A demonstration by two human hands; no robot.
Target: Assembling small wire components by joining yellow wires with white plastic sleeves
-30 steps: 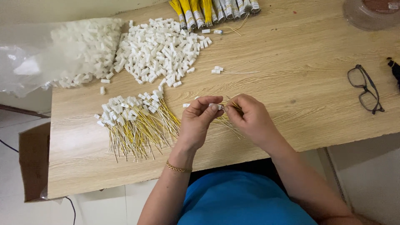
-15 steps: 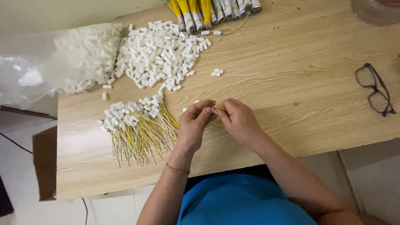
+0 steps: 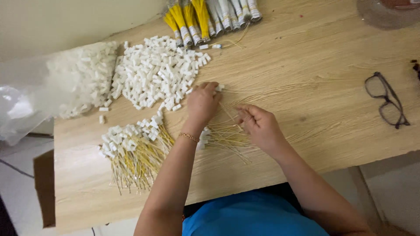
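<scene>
- On the wooden table (image 3: pixel 315 57), the left hand (image 3: pixel 202 102) is reaching forward to the edge of the loose pile of white connectors (image 3: pixel 157 72), its fingertips closing on one small white connector (image 3: pixel 218 87) at the pile's near-right edge.
- Beside it, the right hand (image 3: pixel 259 126) is resting on the tabletop just right of the left, fingers curled together and pinching thin yellow wires (image 3: pixel 227 135); exactly how many are in the pinch cannot be told.
- Those loose wires are lying fanned out between and under the two hands, several of them touching the right hand's fingertips.
- A gold bracelet (image 3: pixel 189 137) is sitting on the left wrist.
- To the left of the arms, a heap of finished wires with white ends (image 3: pixel 131 150) is lying near the table's front edge, well apart from the hands.
- At the far left, a clear plastic bag of white connectors (image 3: pixel 65 87) is spilling onto the table, touching the loose pile.
- Along the far edge, bundles of yellow and white wires (image 3: pixel 210 17) are lying side by side.
- At the right, a pair of dark-framed glasses (image 3: pixel 387 100) is lying folded open, well apart from the work.
- Below, the person's blue shirt (image 3: pixel 253 216) is showing at the table's front edge.
</scene>
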